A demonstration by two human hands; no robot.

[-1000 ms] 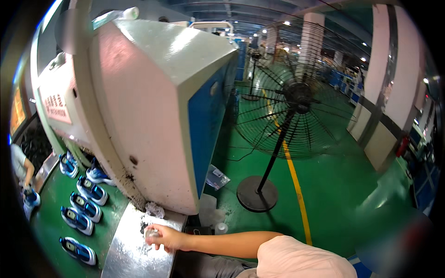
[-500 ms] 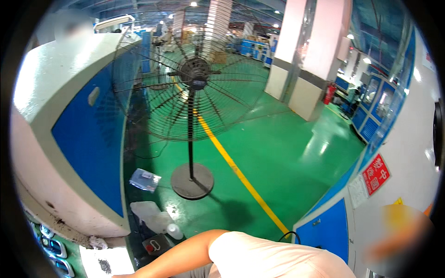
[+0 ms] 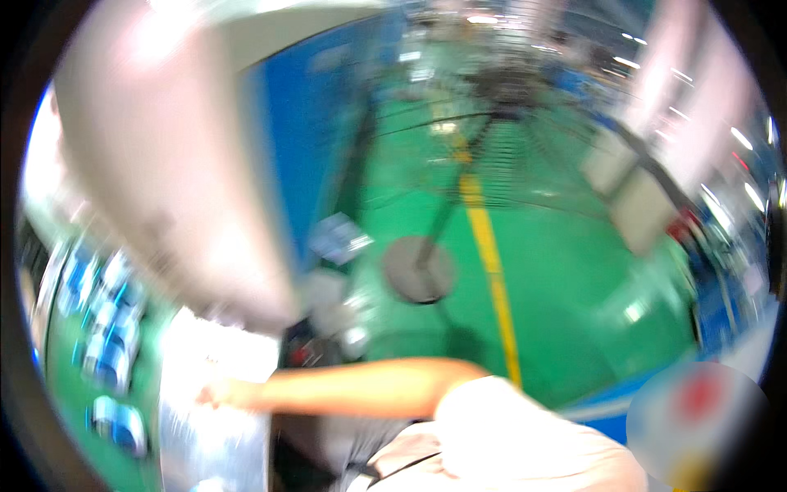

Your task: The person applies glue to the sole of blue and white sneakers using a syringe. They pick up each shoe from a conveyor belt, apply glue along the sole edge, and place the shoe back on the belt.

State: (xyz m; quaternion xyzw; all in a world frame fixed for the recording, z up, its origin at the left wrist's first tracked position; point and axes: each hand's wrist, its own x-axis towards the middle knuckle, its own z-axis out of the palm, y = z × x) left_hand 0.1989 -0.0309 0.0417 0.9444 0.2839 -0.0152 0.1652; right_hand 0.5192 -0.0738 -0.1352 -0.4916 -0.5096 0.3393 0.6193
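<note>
My right arm reaches left across the lower part of the view from a pale, short sleeve. My right hand [image 3: 220,397] is over a bright, whitish, shiny surface [image 3: 215,443]. Motion blur and glare smear its fingers, so I cannot make out whether it holds anything. Beside that surface, on the left, several blue-and-silver rounded parts [image 3: 115,344] lie on a green surface. No part of my left hand shows.
A large pale-and-blue machine housing [image 3: 188,156] curves along the left. Ahead, a black pedestal fan [image 3: 420,271] stands on the green floor near a yellow line [image 3: 490,254]. Bags and a dark box [image 3: 305,351] lie by the housing. Pillars [image 3: 639,205] rise at right.
The view has swung left and down, blurring everything. The fan now sits farther right. More of the bright surface, the blue-and-silver parts and my right hand shows.
</note>
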